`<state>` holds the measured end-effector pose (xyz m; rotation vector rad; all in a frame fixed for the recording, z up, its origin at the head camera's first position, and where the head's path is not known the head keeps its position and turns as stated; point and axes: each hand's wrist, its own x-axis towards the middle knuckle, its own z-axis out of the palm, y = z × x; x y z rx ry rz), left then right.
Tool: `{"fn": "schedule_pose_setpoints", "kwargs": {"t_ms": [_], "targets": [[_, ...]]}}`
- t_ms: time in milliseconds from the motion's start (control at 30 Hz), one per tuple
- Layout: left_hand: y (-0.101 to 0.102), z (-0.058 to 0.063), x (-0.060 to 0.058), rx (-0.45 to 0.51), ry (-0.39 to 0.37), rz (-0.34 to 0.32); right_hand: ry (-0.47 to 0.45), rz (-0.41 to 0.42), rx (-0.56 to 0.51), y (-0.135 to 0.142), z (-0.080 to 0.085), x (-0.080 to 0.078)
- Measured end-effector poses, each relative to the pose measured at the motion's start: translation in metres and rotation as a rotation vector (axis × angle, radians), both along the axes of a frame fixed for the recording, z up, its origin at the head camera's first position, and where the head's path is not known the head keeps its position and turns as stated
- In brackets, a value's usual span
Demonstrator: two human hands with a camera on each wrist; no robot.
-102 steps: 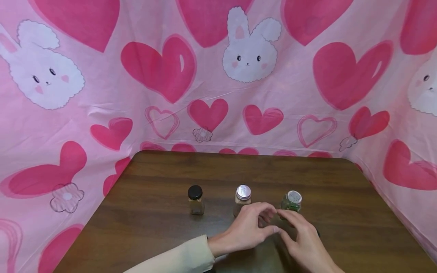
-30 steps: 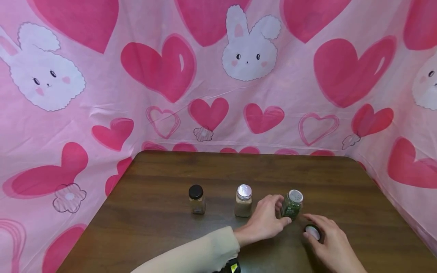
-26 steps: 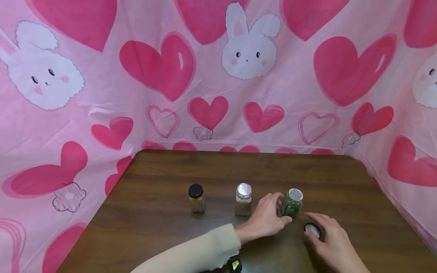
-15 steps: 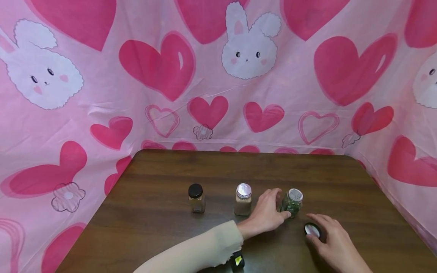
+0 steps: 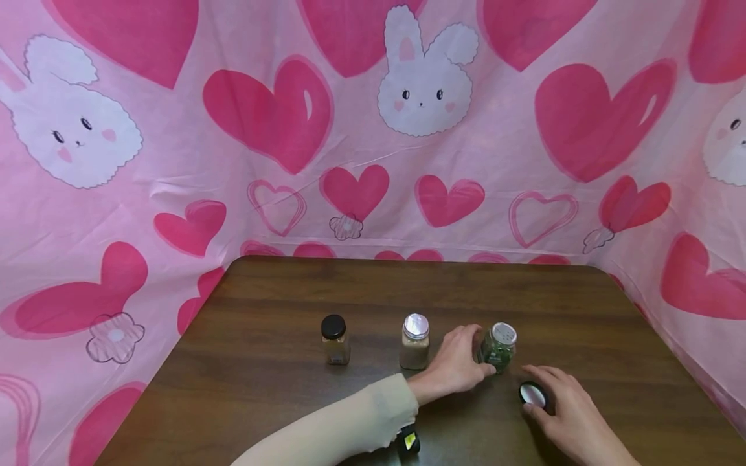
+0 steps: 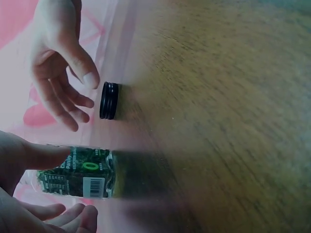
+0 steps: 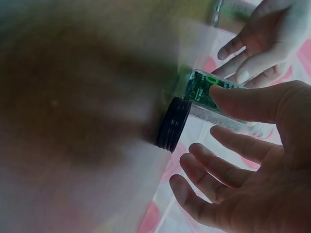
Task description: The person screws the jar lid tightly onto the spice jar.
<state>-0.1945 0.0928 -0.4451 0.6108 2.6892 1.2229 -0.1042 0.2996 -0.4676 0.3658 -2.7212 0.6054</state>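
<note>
A glass jar of green parsley flakes (image 5: 498, 349) stands upright on the table, its perforated shaker top (image 5: 504, 333) showing. My left hand (image 5: 459, 362) is at the jar's left side, its thumb in front and its fingers loosely bent. In the left wrist view the thumb overlaps the parsley jar (image 6: 77, 170); whether it touches is unclear. A black screw cap (image 5: 533, 395) lies with its pale inside up. My right hand (image 5: 568, 408) hovers beside the cap, fingers spread and relaxed. In the right wrist view a gap separates those fingers from the cap (image 7: 174, 124).
Left of the parsley jar stands a jar of beige powder (image 5: 415, 343) with a silvery top. Farther left is a black-capped spice jar (image 5: 335, 340). All rest on a brown wooden table (image 5: 262, 388), before a pink heart-patterned cloth (image 5: 361, 149).
Earlier, both hands were close together in front of the jars. They have since parted, the left to the parsley jar, the right beside the cap. Over the last second they barely move.
</note>
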Motion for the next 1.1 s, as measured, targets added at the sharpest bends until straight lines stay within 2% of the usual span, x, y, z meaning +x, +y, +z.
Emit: {"fn": "schedule_pose_setpoints", "kwargs": {"t_ms": [233, 333, 633, 1100], "targets": [[0.002, -0.002, -0.004, 0.008, 0.001, -0.031, -0.132, 0.008, -0.043, 0.001, 0.006, -0.003], [0.003, -0.003, -0.006, 0.006, 0.009, -0.049, -0.153, 0.015, -0.036, 0.002, 0.006, -0.004], [0.005, -0.005, -0.008, -0.006, 0.021, -0.062, -0.151, 0.021, -0.028, 0.004, 0.005, -0.003], [0.005, -0.013, -0.012, 0.000, 0.091, -0.077, -0.046, 0.029, 0.022, 0.006, 0.000, -0.002]]}}
